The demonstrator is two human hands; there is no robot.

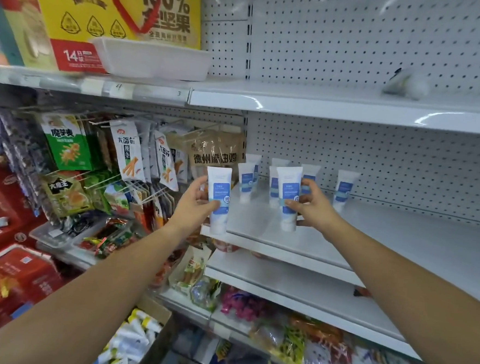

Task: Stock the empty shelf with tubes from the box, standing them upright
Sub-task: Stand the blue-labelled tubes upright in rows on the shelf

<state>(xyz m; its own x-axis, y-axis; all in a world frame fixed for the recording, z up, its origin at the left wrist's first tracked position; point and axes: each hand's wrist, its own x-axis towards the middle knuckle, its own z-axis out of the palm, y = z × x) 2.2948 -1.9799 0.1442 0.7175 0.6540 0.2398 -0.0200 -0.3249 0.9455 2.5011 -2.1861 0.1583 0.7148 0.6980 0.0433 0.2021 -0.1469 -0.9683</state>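
Note:
My left hand (196, 204) grips a white tube with a blue label (218, 200), upright, cap down, just off the left front corner of the white shelf (399, 244). My right hand (313, 207) grips a second white and blue tube (289, 198), upright, near the shelf's front edge. Behind them several matching tubes (246, 182) stand upright toward the back of the shelf, one further right (343, 189). The box with more tubes (134, 342) shows at the bottom, below my left forearm.
Snack packets (127, 157) hang on hooks left of the shelf. A white tray (153, 59) and a yellow carton (111, 10) sit on the upper left shelf. A blurred object (407, 84) lies on the upper right shelf. Packaged goods fill the lower shelves.

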